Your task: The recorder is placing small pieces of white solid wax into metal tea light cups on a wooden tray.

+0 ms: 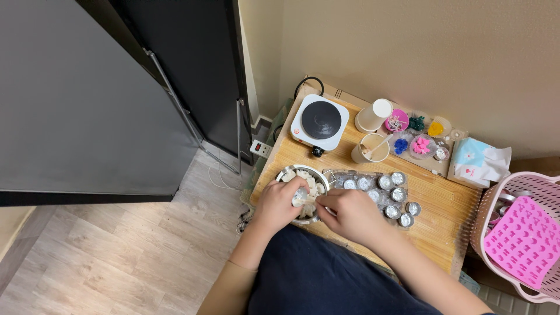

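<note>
Head view, looking down on a small wooden table (pixel 443 204) set against a beige wall. The left hand (pixel 279 201) is closed around a small silver tealight cup (pixel 300 196), holding it over a round metal pot (pixel 303 175) at the table's near left edge. The right hand (pixel 350 214) meets it from the right, fingertips pinched at the cup's side; what they pinch is too small to make out. The pot holds pale, whitish chunks piled to its rim.

Just right of the pot lies a clear plastic pack of tealight cups (pixel 382 189), silver cups in rows, with a few standing loose at its right end. Behind the pot sits a white single-burner hot plate (pixel 319 121) with a black round top, its cord running off the back edge. Right of it stand two paper cups: one (pixel 373 115) overturned, the other (pixel 371 149) upright with a stick leaning inside. Beside them, on a strip of cardboard, stand small containers: a pink dish (pixel 397 121), dark green pieces (pixel 416 123), yellow pieces (pixel 436 128), blue pieces (pixel 400 144) and a clear cup of pink pieces (pixel 420 146). A tissue pack (pixel 478 160) lies at the far right corner. Off the table's right side, a pink basket (pixel 513 186) holds a pink silicone mould (pixel 525 239) with small shaped cavities.
</note>
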